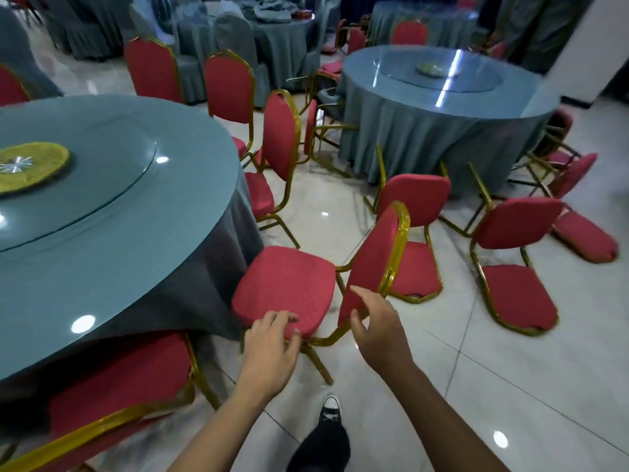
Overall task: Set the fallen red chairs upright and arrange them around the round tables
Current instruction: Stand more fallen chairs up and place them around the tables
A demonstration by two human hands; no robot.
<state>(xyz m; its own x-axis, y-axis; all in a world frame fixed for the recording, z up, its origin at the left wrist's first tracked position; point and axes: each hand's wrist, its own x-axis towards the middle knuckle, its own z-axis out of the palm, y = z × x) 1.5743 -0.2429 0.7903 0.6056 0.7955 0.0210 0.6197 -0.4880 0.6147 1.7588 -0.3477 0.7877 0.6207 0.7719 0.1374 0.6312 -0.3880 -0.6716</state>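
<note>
A red chair with a gold frame (289, 287) stands upright beside the near round table (112, 216), its seat at the tablecloth. My left hand (272, 349) rests on the seat's front edge, fingers curled over the cushion. My right hand (377, 328) touches the lower edge of the chair's backrest (371, 257), fingers spread and loose. Several red chairs lie tipped on the floor by the far round table (442, 107), among them one chair (413, 212) just behind and another chair (514, 253) to the right.
Upright red chairs (279, 137) ring the near table's far side, and another chair (119, 379) is tucked under its cloth at lower left. My foot (330, 410) is on the glossy tiled floor. Covered tables and chairs fill the background.
</note>
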